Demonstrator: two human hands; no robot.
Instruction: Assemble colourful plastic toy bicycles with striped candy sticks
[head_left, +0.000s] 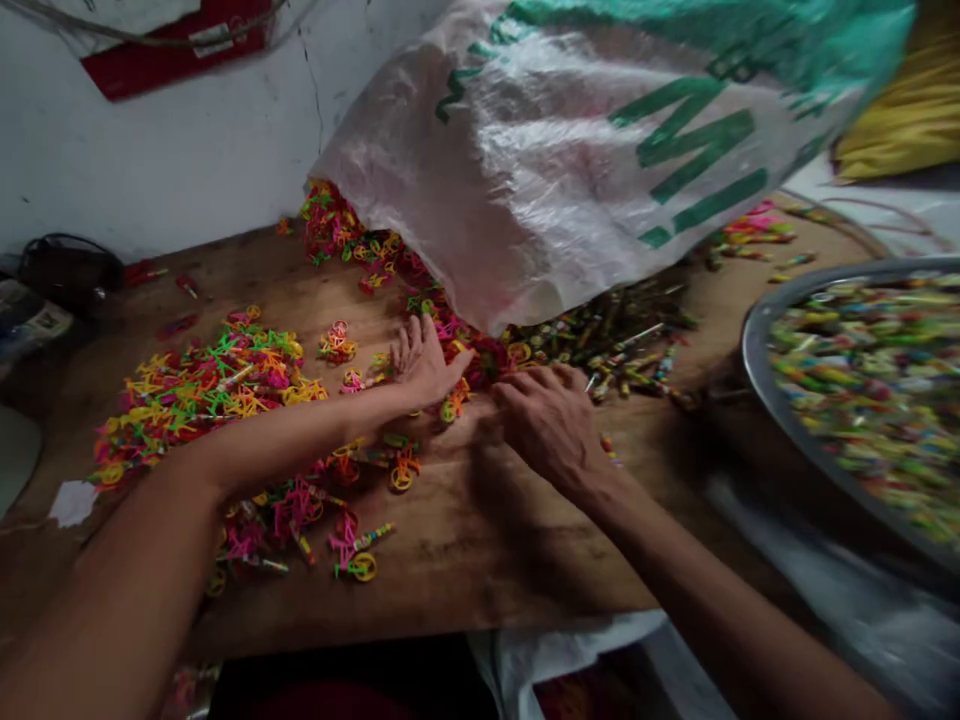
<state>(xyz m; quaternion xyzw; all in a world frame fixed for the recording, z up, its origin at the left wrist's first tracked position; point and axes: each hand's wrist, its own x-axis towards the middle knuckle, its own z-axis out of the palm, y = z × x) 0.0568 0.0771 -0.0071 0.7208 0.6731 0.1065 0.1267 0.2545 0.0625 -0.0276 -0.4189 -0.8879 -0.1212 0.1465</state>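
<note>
My left hand [427, 365] lies over small bright plastic pieces on the wooden table, its fingers spread and its thumb pointing right. Many of these pieces have wheel-like rings and look like tiny toy bicycles. Beside it, my right hand [547, 415] is back up with its fingers curled down; whatever is under them is hidden. A large translucent plastic bag [525, 200] with green print leans just beyond both hands. Colourful pieces [330, 225] spill from its left edge. Past my right hand lies a pile of slim patterned sticks [622, 320].
A heap of plastic pieces [217, 390] covers the table's left side, with a smaller cluster [300, 505] nearer the front edge. A metal-rimmed basin [757, 340] full of colourful sticks stands at the right. A dark object [71, 270] sits far left by the wall. A yellow sack [907, 120] is back right.
</note>
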